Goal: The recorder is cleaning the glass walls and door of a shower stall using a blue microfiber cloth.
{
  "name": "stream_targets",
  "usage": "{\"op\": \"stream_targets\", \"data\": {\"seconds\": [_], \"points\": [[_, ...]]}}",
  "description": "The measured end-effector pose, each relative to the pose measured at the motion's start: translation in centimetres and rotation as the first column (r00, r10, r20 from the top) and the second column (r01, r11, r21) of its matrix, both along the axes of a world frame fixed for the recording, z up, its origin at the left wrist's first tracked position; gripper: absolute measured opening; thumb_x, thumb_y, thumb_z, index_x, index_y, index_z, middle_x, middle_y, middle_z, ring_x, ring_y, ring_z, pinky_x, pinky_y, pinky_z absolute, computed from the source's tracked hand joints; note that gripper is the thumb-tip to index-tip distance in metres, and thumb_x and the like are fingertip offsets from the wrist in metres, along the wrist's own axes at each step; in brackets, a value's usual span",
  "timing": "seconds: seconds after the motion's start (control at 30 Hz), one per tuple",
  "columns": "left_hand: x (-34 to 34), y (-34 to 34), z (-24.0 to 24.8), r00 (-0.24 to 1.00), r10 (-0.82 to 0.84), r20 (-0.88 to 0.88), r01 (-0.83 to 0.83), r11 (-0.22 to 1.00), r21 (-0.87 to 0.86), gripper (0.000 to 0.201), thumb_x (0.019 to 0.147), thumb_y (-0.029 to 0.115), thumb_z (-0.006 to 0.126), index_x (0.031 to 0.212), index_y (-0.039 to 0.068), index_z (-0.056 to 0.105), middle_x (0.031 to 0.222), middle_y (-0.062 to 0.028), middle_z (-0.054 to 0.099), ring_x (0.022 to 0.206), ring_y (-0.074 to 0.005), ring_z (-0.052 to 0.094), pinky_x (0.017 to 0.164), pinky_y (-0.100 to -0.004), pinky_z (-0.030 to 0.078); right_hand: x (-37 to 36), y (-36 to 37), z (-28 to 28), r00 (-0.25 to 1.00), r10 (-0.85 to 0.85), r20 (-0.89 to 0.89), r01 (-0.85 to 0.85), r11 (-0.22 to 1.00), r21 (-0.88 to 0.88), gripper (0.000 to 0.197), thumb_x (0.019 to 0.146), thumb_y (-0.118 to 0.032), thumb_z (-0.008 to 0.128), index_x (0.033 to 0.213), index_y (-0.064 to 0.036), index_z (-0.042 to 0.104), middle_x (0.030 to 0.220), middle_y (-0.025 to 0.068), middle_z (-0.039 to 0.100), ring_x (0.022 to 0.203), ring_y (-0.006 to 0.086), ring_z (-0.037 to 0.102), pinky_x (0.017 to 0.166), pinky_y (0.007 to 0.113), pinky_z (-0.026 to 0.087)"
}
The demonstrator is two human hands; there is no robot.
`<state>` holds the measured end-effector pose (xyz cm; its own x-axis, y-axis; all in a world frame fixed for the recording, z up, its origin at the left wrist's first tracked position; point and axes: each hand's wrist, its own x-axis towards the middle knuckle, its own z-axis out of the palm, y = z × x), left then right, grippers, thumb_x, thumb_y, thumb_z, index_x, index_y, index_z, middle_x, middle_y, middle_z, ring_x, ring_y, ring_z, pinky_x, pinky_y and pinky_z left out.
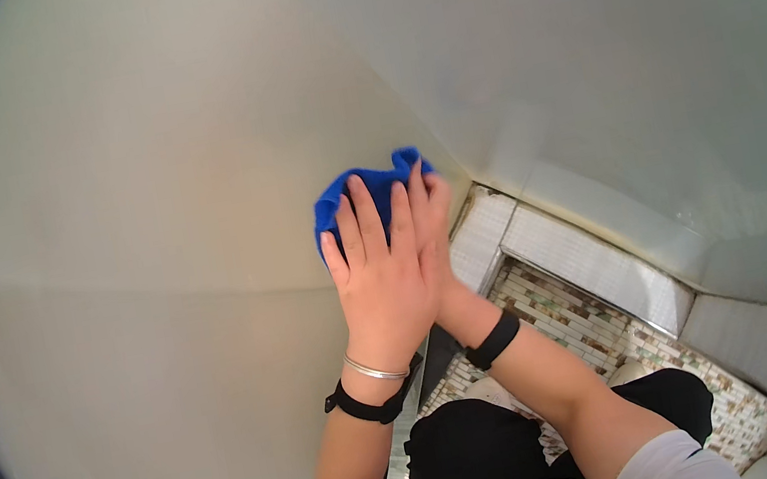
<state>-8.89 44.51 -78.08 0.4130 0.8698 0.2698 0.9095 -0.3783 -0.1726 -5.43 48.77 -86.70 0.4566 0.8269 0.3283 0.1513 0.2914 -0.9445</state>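
Observation:
A crumpled blue cloth [366,184] is pressed against the pale, smooth wall panel on the left, close to the corner. My left hand [385,285] lies over the cloth with its fingers stretched upward and slightly apart, pinning it to the panel. Beside it and partly behind it is my right hand [436,220], its fingers on the cloth's right edge. The two hands overlap at the palms, so part of the right palm and the cloth beneath them is hidden. A silver bangle and a black band circle my left wrist; another black band is on my right.
A second pale panel [596,52] meets the left one in a corner just above my hands. Low light-grey tiled ledges [601,264] run along its foot, framing a recessed mosaic floor [557,304]. My black-clad knees [475,452] are bent below my arms.

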Motion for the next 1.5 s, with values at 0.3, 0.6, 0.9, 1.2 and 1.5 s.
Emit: {"op": "stream_targets", "data": {"seconds": [0.3,0.6,0.9,1.2,1.5], "points": [[-0.1,-2.4,-0.1,0.969,0.16,0.188,-0.192,0.968,0.164,0.075,0.085,0.036,0.06,0.142,-0.003,0.031,0.146,-0.0404,0.013,0.131,-0.0598,0.017,0.102,-0.0683,0.013,0.3,-1.7,1.6,0.953,0.0,0.302,-0.076,0.969,0.237,0.062,0.082,-0.028,0.064,0.133,0.0021,0.047,0.113,0.021,0.048,0.101,0.0344,0.048,0.084,0.044,0.039],[-0.3,-1.5,2.9,0.955,0.258,0.148,-0.283,0.941,0.183,0.074,0.087,0.032,0.056,0.144,-0.003,0.026,0.148,-0.0373,0.009,0.136,-0.0561,0.011,0.107,-0.0641,0.01,2.8,2.1,1.0,0.993,0.119,0.013,-0.119,0.991,0.064,0.073,0.086,-0.027,0.057,0.147,-0.0024,0.025,0.145,0.032,0.016,0.134,0.0454,0.017,0.11,0.053,0.015],[-0.8,-1.9,5.1,0.958,0.213,0.191,-0.251,0.945,0.209,0.073,0.086,0.025,0.055,0.144,-0.005,0.024,0.148,-0.0393,0.004,0.135,-0.0589,0.005,0.107,-0.0653,0.008,4.9,3.3,6.4,0.928,0.159,0.336,-0.304,0.844,0.441,0.053,0.09,-0.03,0.047,0.136,-0.0031,0.047,0.143,0.0245,0.035,0.129,0.0461,0.032,0.108,0.054,0.021],[0.2,-1.0,2.5,0.977,0.205,0.062,-0.212,0.968,0.137,0.07,0.085,0.028,0.059,0.142,-0.001,0.032,0.148,-0.0362,0.014,0.132,-0.0578,0.018,0.105,-0.064,0.018,2.2,2.9,-1.9,0.99,0.004,0.142,-0.021,0.993,0.118,0.065,0.084,-0.015,0.05,0.142,0.0049,0.028,0.145,0.0274,0.028,0.134,0.0475,0.023,0.111,0.054,0.015],[0.9,0.2,1.0,0.982,0.181,0.055,-0.188,0.967,0.173,0.06,0.085,0.026,0.057,0.136,-0.001,0.04,0.148,-0.0352,0.014,0.133,-0.0573,0.017,0.105,-0.0646,0.015,5.5,4.6,2.1,0.98,-0.003,0.198,-0.061,0.946,0.318,0.057,0.081,-0.01,0.052,0.136,0.0011,0.044,0.136,0.0261,0.043,0.123,0.0449,0.039,0.106,0.05,0.027]]}}
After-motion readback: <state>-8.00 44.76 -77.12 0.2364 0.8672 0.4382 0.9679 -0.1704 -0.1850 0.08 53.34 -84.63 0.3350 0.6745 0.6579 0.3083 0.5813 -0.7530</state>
